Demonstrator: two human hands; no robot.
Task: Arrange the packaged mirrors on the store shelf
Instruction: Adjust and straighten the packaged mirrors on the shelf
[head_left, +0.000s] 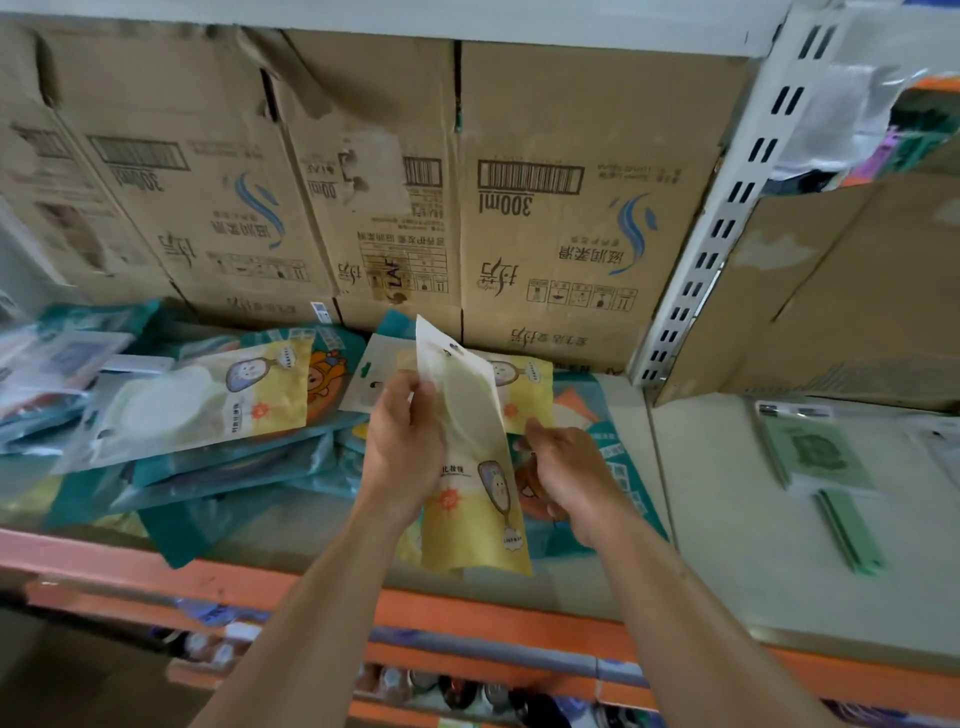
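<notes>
A row of three brown corrugated cardboard boxes (545, 208), printed upside down with barcodes and blue wave marks, fills the back of the store shelf (727, 519), their faces creased and scuffed. A fourth, plain cardboard box (852, 291) stands to the right, past a white slotted metal upright (727, 218). The shelf board is pale and smooth, edged in front by an orange painted metal beam (467, 618), with a lower level of goods dimly visible beneath, too blurred to name.

On the left half of the board lies a loose, overlapping heap of packaged mirrors (208, 415): flat glossy plastic pouches in teal and yellow with cartoon prints, each showing a pale oval shape through a clear window. Their number cannot be counted exactly; at least six overlap. On the right part of the board lie two flat green items in clear wrapping (815, 452).

One packaged mirror (467, 457), yellow at the bottom and clear at the top, is held tilted upright above the front middle of the shelf, over the heap. The left hand (402, 447) has its grip closed on the pouch's left edge, thumb in front. The right hand (566, 467) is just beside the pouch's right edge, fingers curled; whether it actually pinches the pouch cannot be told.
</notes>
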